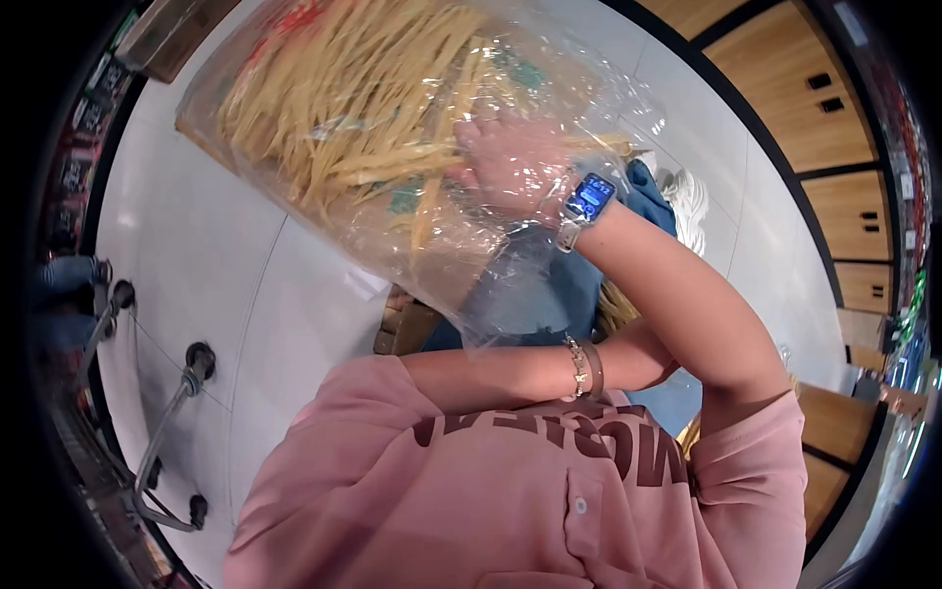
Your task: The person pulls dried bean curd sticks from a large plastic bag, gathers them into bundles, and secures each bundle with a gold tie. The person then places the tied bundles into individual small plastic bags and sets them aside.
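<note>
A large clear plastic bag (pixel 549 285) lies in front of me over a cardboard box. Long yellow dried strips (pixel 383 69) fill much of it. My right hand (pixel 515 162), with a smartwatch (pixel 591 198) at the wrist, reaches in under the plastic film. Its fingers are curled over a few of the strips, which pass beneath the palm. Across my body lies my left arm, wearing a bracelet (pixel 577 368). Only the back of my left hand (pixel 631 355) shows; its fingers are hidden behind my right forearm.
More yellow strips (pixel 614 309) show below my right forearm. A white bundle (pixel 690 211) is on the pale floor (pixel 285 304) to the right. Wooden cabinets (pixel 800 83) run along the right side. A metal frame with casters (pixel 199 363) and a person's legs (pixel 67 290) are at the left.
</note>
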A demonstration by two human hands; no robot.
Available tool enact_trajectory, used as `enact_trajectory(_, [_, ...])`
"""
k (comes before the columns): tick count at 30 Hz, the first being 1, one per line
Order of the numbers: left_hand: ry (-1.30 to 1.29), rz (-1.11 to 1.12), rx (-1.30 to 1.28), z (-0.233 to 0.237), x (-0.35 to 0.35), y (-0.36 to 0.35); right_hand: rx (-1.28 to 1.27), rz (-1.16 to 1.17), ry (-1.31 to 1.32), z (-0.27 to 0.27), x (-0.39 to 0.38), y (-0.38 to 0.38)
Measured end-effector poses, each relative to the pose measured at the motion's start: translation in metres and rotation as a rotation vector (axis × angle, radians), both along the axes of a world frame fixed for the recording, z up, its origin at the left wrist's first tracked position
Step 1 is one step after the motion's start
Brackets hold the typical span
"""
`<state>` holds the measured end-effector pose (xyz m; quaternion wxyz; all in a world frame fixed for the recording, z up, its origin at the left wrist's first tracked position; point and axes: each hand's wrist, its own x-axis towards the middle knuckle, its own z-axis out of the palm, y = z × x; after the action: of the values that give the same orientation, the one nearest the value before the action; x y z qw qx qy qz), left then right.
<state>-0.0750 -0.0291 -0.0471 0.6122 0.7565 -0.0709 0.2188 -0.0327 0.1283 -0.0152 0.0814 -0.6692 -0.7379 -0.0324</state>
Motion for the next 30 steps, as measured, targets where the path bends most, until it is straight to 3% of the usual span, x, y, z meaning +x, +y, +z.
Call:
enact_trajectory(2, [0.01,-0.034,0.009,-0.001,-0.001,-0.003,-0.156,-0.041,0.074,0.006,0.0,-0.006])
enact_trajectory(9, [-0.022,-0.06,-0.04,0.001,-0.001,-0.011,0.229,0.264,0.107,-0.025,0.022,-0.028])
enact_trajectory(12, [0.072,-0.158,-0.044,0.006,-0.002,-0.009,0.142,0.194,0.117,-0.022,0.056,-0.043])
enact_trajectory(16, [0.037,-0.187,-0.041,0.008,-0.003,-0.004,-0.177,-0.097,0.059,0.008,0.087,-0.086])
enact_trajectory(22, [0.043,-0.243,-0.041,0.01,-0.007,-0.001,-0.349,-0.295,0.237,0.006,0.101,-0.122])
enact_trajectory(26, [0.051,-0.271,-0.074,0.01,-0.005,0.0,-0.211,-0.094,0.179,-0.032,0.11,-0.126])
enact_trajectory(30, [0.052,-0.273,-0.105,0.012,-0.005,0.002,-0.085,-0.118,0.325,-0.024,0.101,-0.12])
